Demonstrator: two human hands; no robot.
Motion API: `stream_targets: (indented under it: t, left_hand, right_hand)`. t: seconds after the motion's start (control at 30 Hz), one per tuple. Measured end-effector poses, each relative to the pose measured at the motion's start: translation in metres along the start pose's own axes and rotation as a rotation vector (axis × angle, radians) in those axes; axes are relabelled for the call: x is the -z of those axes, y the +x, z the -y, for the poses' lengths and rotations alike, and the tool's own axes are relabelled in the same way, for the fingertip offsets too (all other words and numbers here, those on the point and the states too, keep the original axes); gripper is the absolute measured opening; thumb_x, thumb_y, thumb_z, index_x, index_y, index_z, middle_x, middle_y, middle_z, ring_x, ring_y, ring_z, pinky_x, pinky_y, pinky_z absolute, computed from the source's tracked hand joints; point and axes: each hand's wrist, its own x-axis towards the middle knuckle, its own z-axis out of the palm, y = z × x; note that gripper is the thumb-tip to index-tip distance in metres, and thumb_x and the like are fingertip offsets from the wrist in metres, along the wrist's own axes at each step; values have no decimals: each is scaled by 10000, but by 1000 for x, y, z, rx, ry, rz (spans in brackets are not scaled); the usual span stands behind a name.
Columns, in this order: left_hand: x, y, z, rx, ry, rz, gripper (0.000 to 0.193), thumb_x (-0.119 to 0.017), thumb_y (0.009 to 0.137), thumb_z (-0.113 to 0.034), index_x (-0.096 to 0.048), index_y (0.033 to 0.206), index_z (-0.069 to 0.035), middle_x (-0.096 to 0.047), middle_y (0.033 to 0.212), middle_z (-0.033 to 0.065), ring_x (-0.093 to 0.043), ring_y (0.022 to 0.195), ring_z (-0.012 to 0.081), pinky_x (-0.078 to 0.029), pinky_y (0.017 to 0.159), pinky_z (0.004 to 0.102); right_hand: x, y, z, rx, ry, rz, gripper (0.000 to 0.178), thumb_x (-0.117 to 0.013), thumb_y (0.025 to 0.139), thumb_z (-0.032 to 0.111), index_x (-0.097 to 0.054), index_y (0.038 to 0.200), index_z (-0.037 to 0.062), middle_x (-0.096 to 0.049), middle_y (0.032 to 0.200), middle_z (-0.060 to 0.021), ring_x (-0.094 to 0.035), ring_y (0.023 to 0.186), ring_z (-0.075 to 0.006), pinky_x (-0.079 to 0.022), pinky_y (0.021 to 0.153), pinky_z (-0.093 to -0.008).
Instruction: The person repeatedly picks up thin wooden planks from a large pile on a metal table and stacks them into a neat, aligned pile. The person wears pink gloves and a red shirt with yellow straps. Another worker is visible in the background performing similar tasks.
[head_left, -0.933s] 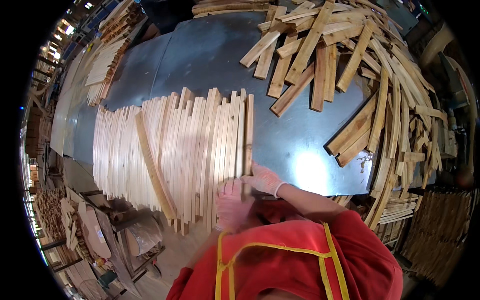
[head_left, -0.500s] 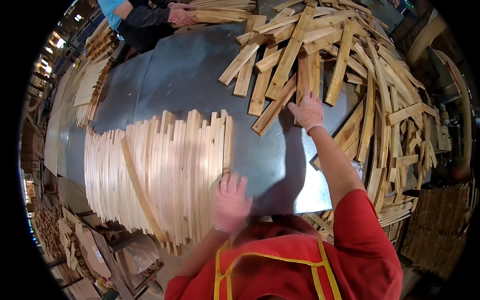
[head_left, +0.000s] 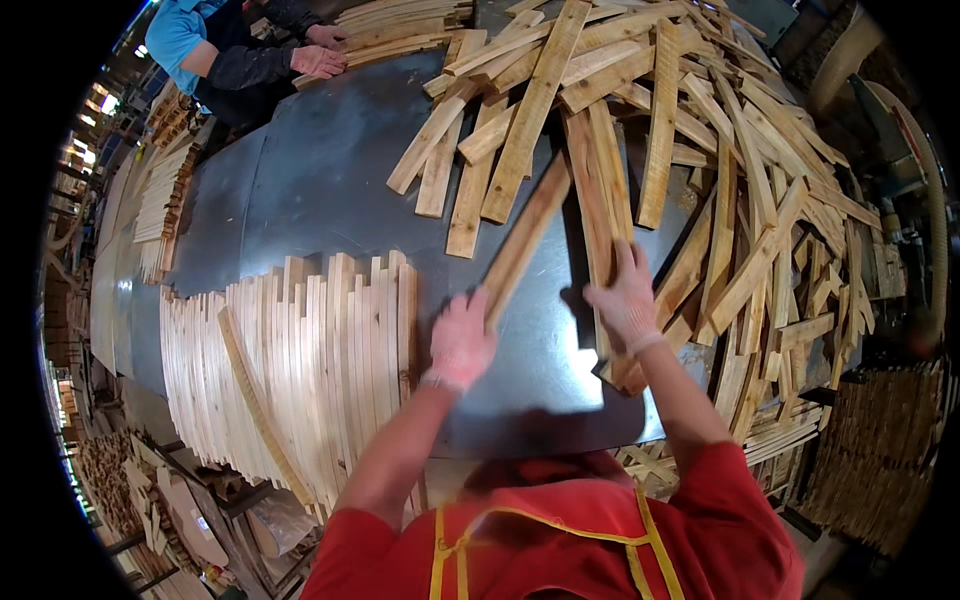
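Note:
My left hand [head_left: 462, 342], in a pale thin glove, closes on the near end of a loose wooden slat [head_left: 532, 232] that slants away across the metal tabletop. To its right, my gloved right hand [head_left: 626, 300] grips a reddish-brown wooden board [head_left: 592, 190], thumb on its left side and fingers over the top. A lighter board [head_left: 612, 175] lies against that one, partly under the fingers. Left of my left hand, a row of pale slats [head_left: 330, 370] stands packed side by side, one loose strip [head_left: 262, 405] lying slantwise across it.
A jumbled heap of boards [head_left: 745, 200] covers the table's right side. At the far left, a co-worker's gloved hands [head_left: 320, 60] rest by stacked slats [head_left: 400, 22]. Another slat stack [head_left: 160, 205] lies on the left. The dark metal tabletop [head_left: 320, 170] spans the middle.
My left hand has left the edge of the slat row and moved right and forward onto a loose slat. My right hand has come nearer, drawing the reddish-brown board toward me.

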Motion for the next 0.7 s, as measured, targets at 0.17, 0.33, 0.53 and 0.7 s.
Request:
stream_targets:
  t: [0.17, 0.33, 0.53, 0.7]
  left_hand:
    - [13, -134, -2, 253, -1265, 812, 750, -683, 885, -128, -442, 1586, -11, -620, 1391, 104, -605, 1225, 184, -513, 1045, 344]
    - [-11, -177, -8, 430, -1633, 709, 775, -770, 926, -211, -396, 1587, -52, -636, 1361, 84, -624, 1187, 191, -514, 1056, 361]
    - [-21, -193, 12, 459, -1621, 638, 659, -702, 896, -70, -466, 1511, -31, -630, 1332, 113, -618, 1196, 237, -527, 1040, 409]
    - [-58, -291, 62, 239, -1266, 589, 705, -754, 879, -236, -484, 1509, -67, -709, 1227, 122, -703, 1073, 260, -574, 932, 399]
  right_hand:
    - [16, -146, 27, -322, 1227, 560, 1005, -738, 839, 311, -255, 1670, 17, -486, 1538, -177, -495, 1403, -270, -438, 1158, -398]
    - [-7, -172, 35, -510, 1417, 903, 880, -666, 928, 230, -241, 1681, 64, -505, 1522, -155, -520, 1393, -281, -445, 1160, -439]
    - [-63, -193, 31, -543, 1296, 668, 844, -597, 897, 46, -272, 1675, 80, -595, 1415, -101, -605, 1152, -247, -526, 940, -381]
    - [-89, -260, 21, -410, 673, 670, 819, -657, 854, 80, -353, 1615, 70, -666, 1314, -160, -686, 1112, -298, -539, 985, -387]
